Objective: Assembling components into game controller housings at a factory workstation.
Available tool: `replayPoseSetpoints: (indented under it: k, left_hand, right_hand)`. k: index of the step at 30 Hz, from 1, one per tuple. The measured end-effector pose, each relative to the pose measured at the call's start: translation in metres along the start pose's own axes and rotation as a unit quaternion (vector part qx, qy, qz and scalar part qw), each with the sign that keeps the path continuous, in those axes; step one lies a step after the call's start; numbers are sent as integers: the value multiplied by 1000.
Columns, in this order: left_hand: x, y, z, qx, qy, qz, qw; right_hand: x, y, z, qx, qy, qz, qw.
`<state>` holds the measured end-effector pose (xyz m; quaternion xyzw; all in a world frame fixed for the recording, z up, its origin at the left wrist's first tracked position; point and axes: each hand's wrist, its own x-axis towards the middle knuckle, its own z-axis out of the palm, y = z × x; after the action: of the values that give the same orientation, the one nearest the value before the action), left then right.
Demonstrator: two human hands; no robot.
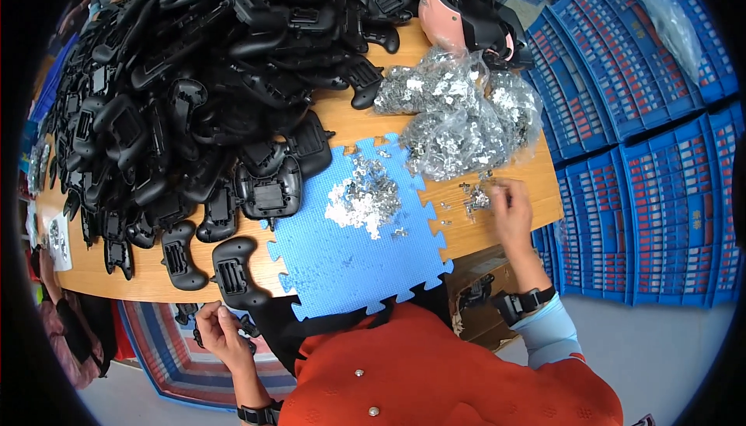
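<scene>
My left hand [221,334] hangs just off the table's front edge, its fingers curled in. Black pieces [249,325] show beside it; whether the fingers hold one is hidden. A black game controller shell [236,272] lies on the table edge just beyond that hand. At the right of the table, my right hand [513,210] is bent with fingertips drawn together beside a small scatter of metal clips [477,197]. Anything pinched there is too small to make out. Between the hands, a blue foam mat [326,270] bears a heap of shiny metal clips [365,199].
A tall pile of black controller shells [233,84] covers the table's left and back. Clear bags of metal parts [466,115] lie behind the mat, near a pink helmet [458,14]. Blue crates [622,216] stand at right; a striped-lined container [167,356] sits below left.
</scene>
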<state>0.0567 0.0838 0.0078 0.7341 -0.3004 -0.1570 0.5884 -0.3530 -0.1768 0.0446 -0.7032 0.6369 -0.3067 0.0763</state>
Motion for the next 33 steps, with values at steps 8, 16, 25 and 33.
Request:
replayPoseSetpoints:
  k: [8, 16, 25, 33]
  left_hand:
    - [20, -7, -10, -34, 7, 26, 999]
    - [27, -5, -39, -22, 12, 38, 999]
    - [9, 31, 25, -37, -90, 50, 994]
    - [-30, 70, 86, 36, -243, 25, 969]
  right_hand:
    - [-26, 152, -20, -210, 60, 42, 975]
    - [-13, 143, 4, -318, 109, 56, 940]
    - [-15, 137, 0, -269, 109, 24, 957]
    - [-37, 57, -38, 88, 60, -1, 994]
